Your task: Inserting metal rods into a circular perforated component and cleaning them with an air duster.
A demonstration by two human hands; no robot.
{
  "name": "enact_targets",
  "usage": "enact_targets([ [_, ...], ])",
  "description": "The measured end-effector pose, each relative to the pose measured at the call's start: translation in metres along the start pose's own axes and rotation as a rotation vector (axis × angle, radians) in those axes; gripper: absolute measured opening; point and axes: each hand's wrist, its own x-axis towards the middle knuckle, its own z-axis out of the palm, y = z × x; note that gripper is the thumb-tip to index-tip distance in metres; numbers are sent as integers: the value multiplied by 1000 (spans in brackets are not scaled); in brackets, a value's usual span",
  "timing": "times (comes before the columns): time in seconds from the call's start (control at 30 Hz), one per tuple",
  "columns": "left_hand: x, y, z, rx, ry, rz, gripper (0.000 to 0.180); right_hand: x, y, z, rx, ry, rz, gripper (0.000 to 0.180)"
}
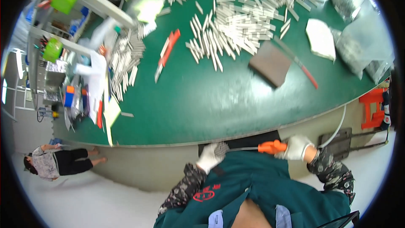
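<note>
Below the table's near edge, my right hand [295, 147], in a white glove, is closed round the orange handle of an air blow gun [272, 147]. Its thin metal nozzle points left, toward my left hand. A pale hose [337, 131] rises beside the right wrist. My left hand [213, 156], gloved in white with grey fingertips, is curled at the nozzle's tip. Whatever it holds, if anything, is too small to make out. Both hands are in front of my dark green work garment [261, 169], over a black strip at the table edge.
On the green table [190, 114] lie piles of small metal strips [236, 25], a red-handled knife [166, 55], a brown block [270, 64], a red-handled file [299, 65], a white cloth [320, 40] and plastic bags [365, 42]. A shelf rack [97, 2] stands left; a person [63, 161] is beyond.
</note>
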Motion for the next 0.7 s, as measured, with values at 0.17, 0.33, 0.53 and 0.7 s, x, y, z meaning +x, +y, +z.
enact_targets([
  [0.17,-11,-3,1,608,-103,269,37,-11,-3,-3,-23,-42,48,52],
  [0.33,-14,8,13,748,-68,308,43,-12,-4,-5,-46,-29,37,52],
  [0.53,-11,14,16,651,-63,285,47,-5,-9,-11,-90,30,72,53],
  [0.7,-10,15,9,885,-54,355,49,-5,-7,-5,-65,-10,-2,55],
])
